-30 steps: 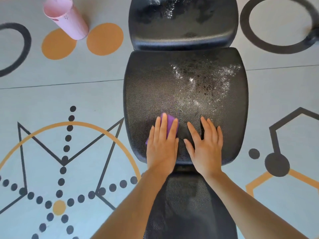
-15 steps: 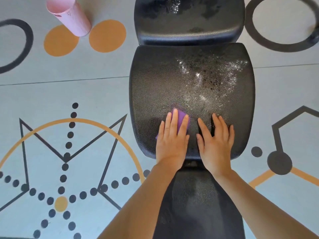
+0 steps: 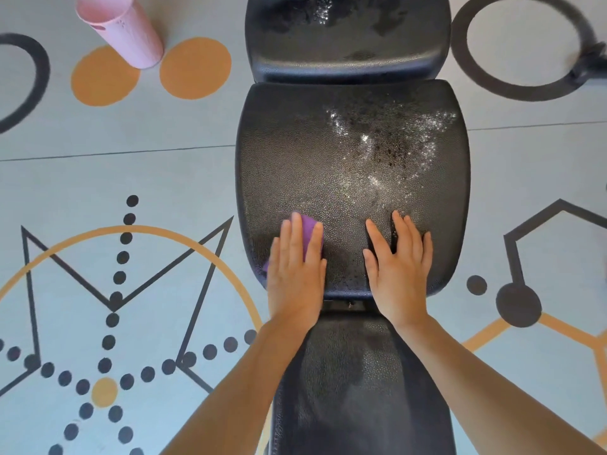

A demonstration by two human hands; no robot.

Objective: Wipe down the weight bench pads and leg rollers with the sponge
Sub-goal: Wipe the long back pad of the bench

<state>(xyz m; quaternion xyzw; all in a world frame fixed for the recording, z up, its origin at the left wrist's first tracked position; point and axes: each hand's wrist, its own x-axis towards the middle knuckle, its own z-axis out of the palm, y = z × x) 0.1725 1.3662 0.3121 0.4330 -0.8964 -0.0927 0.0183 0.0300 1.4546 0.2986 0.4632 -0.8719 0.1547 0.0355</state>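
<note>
A black textured bench runs up the middle of the head view in three pads. The middle pad point(image 3: 351, 142) carries white foam or droplets on its right half. My left hand point(image 3: 295, 274) lies flat, fingers straight, pressing a purple sponge point(image 3: 309, 232) onto the pad's near left corner; only the sponge's far edge and a left corner show. My right hand point(image 3: 399, 270) rests flat and spread on the near right part of the same pad. The far pad point(image 3: 348, 37) is also wet. The near pad point(image 3: 358, 389) lies between my forearms.
A pink cylindrical container point(image 3: 121, 27) stands on the floor at the far left. The floor mat point(image 3: 131, 178) is pale grey with orange and black patterns. A dark object point(image 3: 589, 62) sits at the far right edge.
My left hand slid the sponge right, then back left toward the pad's near left corner. My right hand stayed planted on the pad.
</note>
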